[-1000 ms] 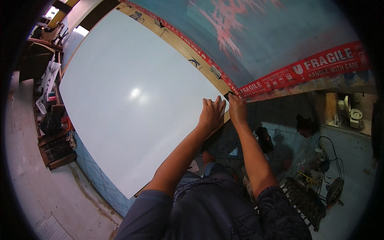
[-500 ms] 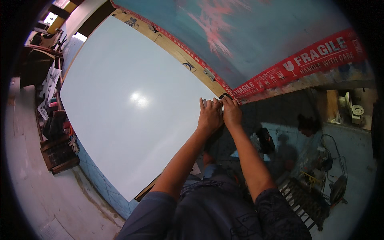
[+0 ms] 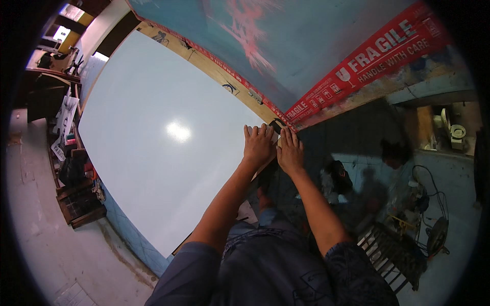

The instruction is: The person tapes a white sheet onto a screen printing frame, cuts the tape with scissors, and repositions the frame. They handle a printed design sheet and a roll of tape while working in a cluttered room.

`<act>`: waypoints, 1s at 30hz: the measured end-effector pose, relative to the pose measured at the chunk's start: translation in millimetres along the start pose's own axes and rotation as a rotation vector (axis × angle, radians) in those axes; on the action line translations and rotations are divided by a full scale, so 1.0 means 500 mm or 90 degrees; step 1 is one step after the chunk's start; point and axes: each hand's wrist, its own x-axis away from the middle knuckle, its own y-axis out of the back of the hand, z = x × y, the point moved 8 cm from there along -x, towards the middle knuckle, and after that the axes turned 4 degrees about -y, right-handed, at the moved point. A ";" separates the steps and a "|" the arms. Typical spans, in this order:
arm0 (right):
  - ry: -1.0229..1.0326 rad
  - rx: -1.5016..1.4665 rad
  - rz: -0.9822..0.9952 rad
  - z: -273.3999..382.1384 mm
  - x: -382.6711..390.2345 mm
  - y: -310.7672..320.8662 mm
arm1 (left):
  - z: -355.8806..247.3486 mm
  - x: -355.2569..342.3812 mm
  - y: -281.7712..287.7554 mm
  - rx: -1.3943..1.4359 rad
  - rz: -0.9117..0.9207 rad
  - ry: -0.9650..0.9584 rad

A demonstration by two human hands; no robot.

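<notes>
A large glossy white sheet (image 3: 153, 163) lies over a wooden board, whose bare wood margin (image 3: 214, 75) shows along the far side. Near the sheet's right-hand corner my left hand (image 3: 259, 145) rests on its surface, fingers stretched and slightly apart. Beside it, over the corner's edge, my right hand (image 3: 291, 152) lies with its fingers extended and fairly close together. Just beyond my fingertips is a small black curved thing (image 3: 277, 125), partly covered, whose kind I cannot make out. Neither hand visibly grips anything.
A blue-grey painted panel (image 3: 306, 46) with red printed tape (image 3: 367, 64) along its edges stands beyond the board. On the right are a dark slatted rack (image 3: 390, 257) and cables (image 3: 434, 188). A wooden crate (image 3: 79, 201) sits at the left.
My fingers were bent together at the corner; now they lie flatter and straighter. Both hands have shifted slightly left and a little apart. The view has turned a bit.
</notes>
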 end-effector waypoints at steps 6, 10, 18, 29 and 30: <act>-0.004 -0.021 0.065 0.003 -0.006 0.018 | 0.010 -0.029 -0.011 0.003 0.061 -0.002; 0.008 -0.006 0.079 0.012 0.000 0.025 | 0.009 -0.051 -0.030 -0.041 0.102 0.008; 0.042 -0.186 0.024 -0.016 0.026 0.079 | 0.016 -0.024 0.056 0.047 -0.002 0.039; 0.005 -0.550 -0.552 -0.127 -0.019 0.961 | 0.208 0.655 0.231 0.114 -0.191 0.330; 0.059 -0.648 -0.557 -0.117 -0.060 1.025 | 0.208 0.733 0.225 0.123 -0.189 0.378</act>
